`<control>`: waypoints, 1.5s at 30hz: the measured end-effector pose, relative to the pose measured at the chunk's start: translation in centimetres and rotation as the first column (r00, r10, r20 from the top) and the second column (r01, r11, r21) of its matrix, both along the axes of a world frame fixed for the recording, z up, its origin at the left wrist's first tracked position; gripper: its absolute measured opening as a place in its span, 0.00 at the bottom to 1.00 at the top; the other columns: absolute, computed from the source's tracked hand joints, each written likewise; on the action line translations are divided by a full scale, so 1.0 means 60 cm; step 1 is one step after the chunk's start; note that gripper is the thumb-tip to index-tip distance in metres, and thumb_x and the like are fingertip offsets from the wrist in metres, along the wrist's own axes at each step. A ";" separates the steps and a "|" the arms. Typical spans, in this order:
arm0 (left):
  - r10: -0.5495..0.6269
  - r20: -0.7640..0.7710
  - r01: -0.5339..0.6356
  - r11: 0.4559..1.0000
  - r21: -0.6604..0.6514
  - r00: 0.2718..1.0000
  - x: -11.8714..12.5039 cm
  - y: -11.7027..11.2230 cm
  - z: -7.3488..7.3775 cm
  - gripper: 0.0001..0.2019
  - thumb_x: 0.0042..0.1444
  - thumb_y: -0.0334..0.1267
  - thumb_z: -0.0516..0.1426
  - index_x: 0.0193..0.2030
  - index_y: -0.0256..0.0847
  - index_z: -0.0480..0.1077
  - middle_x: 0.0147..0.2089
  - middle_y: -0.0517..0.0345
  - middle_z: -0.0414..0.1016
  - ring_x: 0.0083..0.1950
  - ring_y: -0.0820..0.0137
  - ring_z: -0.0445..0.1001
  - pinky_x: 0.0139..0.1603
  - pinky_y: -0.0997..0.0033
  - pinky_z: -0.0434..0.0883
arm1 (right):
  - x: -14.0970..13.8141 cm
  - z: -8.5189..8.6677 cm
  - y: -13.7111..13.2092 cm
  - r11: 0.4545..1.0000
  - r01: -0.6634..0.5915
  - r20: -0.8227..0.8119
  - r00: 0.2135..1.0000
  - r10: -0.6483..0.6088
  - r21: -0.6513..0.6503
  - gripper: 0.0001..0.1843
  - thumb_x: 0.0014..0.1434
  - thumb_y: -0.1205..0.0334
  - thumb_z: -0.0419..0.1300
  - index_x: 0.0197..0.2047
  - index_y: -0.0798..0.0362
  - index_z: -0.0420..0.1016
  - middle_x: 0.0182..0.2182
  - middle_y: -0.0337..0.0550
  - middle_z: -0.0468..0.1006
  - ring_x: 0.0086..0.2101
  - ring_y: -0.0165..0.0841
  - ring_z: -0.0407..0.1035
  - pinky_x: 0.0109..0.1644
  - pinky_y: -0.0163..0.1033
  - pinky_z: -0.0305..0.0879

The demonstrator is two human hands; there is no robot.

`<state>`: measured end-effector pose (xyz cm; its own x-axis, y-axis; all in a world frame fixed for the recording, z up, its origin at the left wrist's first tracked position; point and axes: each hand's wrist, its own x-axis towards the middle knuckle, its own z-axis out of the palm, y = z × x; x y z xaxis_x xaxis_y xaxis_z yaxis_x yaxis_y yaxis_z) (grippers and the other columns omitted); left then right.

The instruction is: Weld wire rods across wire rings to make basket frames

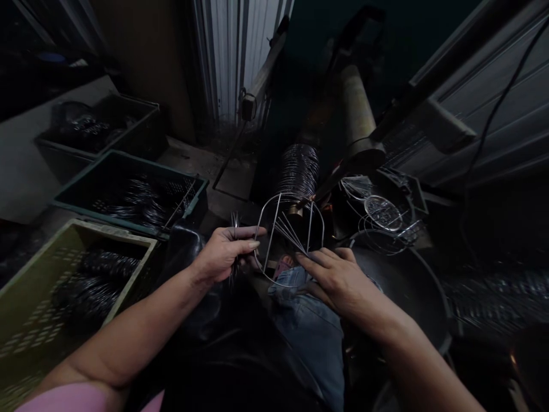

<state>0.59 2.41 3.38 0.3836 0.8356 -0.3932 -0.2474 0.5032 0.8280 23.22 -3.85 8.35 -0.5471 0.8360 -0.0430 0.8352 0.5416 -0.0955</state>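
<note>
A round wire frame (273, 226) with two straight bars across it is held upright over my lap. My left hand (225, 252) pinches its left rim between thumb and fingers. A small bundle of short straight wires (234, 220) is also tucked in those fingers. My right hand (337, 277) is closed at the frame's lower right, with several thin metal rods (292, 233) fanning up and left from its fingertips. Whether those fingers also grip the rim is hidden. Just behind the frame is a brass-coloured machine tip (295, 210).
Stacked wire rings (300, 169) hang on the machine behind the frame. At left are a yellow crate (132, 243) and a green crate (128, 223) holding wire parts. A large dark basin (435, 280) stands at right, below a pile of wire pieces (384, 213).
</note>
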 end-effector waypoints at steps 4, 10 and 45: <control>0.001 0.018 -0.001 1.000 -0.015 1.000 0.003 0.003 0.003 0.19 0.43 0.32 0.62 0.45 0.34 0.73 0.24 0.54 0.74 0.21 0.73 0.72 0.19 0.79 0.62 | 0.003 0.007 0.004 1.000 -0.005 0.018 1.000 0.005 -0.010 0.20 0.59 0.61 0.55 0.54 0.56 0.64 0.41 0.50 0.73 0.41 0.38 0.65 0.43 0.45 0.53; -0.001 0.035 0.002 1.000 -0.029 0.999 0.009 0.002 0.004 0.17 0.45 0.31 0.61 0.45 0.34 0.73 0.23 0.54 0.73 0.21 0.72 0.72 0.19 0.79 0.60 | 0.005 0.012 0.010 1.000 -0.027 0.016 1.000 0.027 -0.016 0.21 0.58 0.60 0.57 0.53 0.57 0.65 0.41 0.50 0.74 0.40 0.39 0.66 0.41 0.44 0.55; -0.143 0.319 0.202 0.966 -0.160 0.937 0.011 -0.082 -0.075 0.20 0.38 0.28 0.63 0.43 0.34 0.74 0.31 0.53 0.76 0.26 0.72 0.72 0.31 0.71 0.66 | -0.068 0.055 0.040 0.992 -0.043 -0.170 0.984 0.063 0.120 0.23 0.58 0.65 0.52 0.57 0.49 0.63 0.38 0.44 0.78 0.35 0.36 0.73 0.37 0.38 0.66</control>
<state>1.25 -2.50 -1.11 0.6405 0.6682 -0.3787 -0.3664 0.6992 0.6139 19.14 -1.44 11.64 -0.5812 0.7997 0.1507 0.7815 0.6001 -0.1704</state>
